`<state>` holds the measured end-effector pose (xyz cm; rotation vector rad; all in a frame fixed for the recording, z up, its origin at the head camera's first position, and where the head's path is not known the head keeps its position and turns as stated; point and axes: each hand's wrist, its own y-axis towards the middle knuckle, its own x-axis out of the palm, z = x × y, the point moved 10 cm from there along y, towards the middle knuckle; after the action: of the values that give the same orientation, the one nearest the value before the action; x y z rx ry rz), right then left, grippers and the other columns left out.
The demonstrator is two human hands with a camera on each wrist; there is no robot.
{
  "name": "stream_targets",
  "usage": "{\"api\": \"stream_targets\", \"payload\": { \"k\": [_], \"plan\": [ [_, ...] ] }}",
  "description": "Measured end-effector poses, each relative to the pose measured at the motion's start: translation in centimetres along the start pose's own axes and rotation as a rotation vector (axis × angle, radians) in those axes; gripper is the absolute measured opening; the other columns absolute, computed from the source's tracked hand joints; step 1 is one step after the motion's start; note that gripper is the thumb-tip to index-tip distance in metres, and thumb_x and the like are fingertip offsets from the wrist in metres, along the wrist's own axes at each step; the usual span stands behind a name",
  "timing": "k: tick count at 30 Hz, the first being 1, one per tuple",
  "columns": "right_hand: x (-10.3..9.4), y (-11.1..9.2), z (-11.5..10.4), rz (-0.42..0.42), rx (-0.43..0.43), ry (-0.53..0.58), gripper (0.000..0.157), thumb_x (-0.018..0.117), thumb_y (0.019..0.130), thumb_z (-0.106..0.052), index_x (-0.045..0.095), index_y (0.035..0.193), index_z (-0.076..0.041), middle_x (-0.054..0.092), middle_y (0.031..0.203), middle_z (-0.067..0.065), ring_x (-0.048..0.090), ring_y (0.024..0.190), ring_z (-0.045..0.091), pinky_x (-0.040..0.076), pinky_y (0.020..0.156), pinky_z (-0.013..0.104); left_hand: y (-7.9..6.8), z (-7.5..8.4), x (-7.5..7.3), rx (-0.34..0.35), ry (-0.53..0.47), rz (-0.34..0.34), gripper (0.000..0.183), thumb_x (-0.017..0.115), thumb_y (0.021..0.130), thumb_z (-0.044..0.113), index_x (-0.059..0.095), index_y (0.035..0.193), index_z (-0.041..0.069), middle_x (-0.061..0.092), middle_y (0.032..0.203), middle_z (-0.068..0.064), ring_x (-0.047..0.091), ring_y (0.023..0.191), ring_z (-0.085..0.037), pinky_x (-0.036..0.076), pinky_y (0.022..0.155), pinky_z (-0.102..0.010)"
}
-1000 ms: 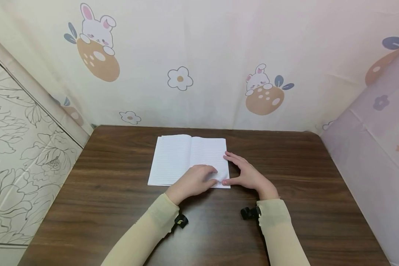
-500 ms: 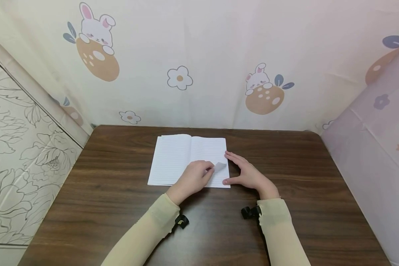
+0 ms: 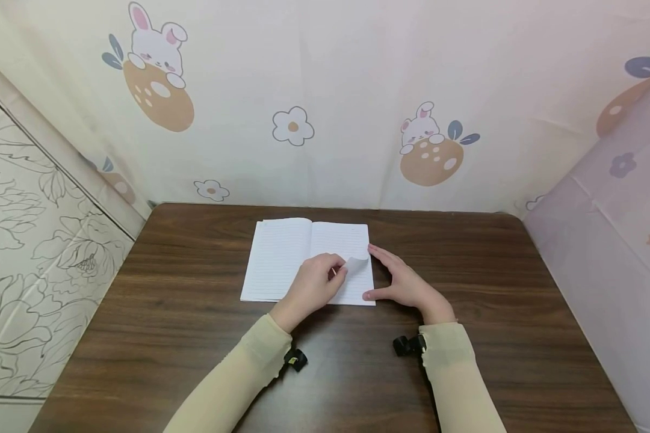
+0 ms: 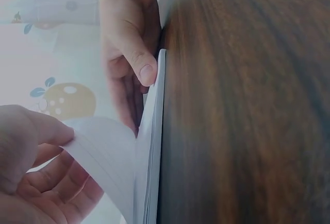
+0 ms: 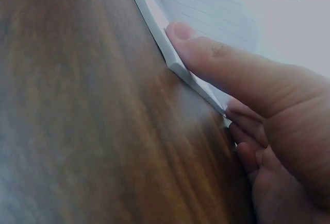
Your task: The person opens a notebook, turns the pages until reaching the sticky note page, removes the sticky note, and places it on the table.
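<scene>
A lined white notebook lies open on the brown table. My left hand is over its right half and pinches a page between thumb and fingers. In the left wrist view that page bends up in a curve off the sheets below. At the notebook's right edge my right hand stays with fingers spread. The right wrist view shows its thumb resting on the paper near the corner, while the other fingers touch the side edge.
Dark wood-grain table surrounds the notebook. Behind it hangs a pale curtain printed with rabbits and flowers. A panel with line-drawn flowers stands to the left. Each wrist carries a small black camera.
My left hand has drawn together from loosely spread to pinching the page, and has moved slightly up and left, lifting the page's corner. The right hand has barely moved.
</scene>
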<state>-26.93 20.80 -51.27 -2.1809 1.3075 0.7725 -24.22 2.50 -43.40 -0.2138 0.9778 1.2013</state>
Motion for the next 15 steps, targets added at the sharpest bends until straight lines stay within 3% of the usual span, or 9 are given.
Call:
{"api": "stream_targets", "payload": {
  "k": [7,15],
  "plan": [
    [0.0,0.1,0.0,0.005,-0.006,0.026,0.118,0.098,0.082,-0.042,0.029,0.174,-0.016,0.026,0.180,0.012,0.022,0.164,0.040,0.022,0.128,0.067,0.0,-0.5,-0.9,-0.016,-0.028,0.064,0.005,0.074,0.098,0.008,0.075,0.094,0.008,0.068,0.078,0.001,0.061,0.071,-0.013,0.051,0.066,-0.026],
    [0.0,0.1,0.0,0.005,-0.009,0.022,0.118,0.098,0.082,-0.042,0.030,0.174,-0.016,0.027,0.179,0.012,0.023,0.164,0.039,0.023,0.128,0.066,0.1,-1.6,-1.7,-0.084,-0.060,0.115,0.007,0.074,0.098,0.009,0.073,0.091,0.009,0.065,0.075,0.002,0.058,0.068,-0.012,0.049,0.063,-0.027]
  ]
}}
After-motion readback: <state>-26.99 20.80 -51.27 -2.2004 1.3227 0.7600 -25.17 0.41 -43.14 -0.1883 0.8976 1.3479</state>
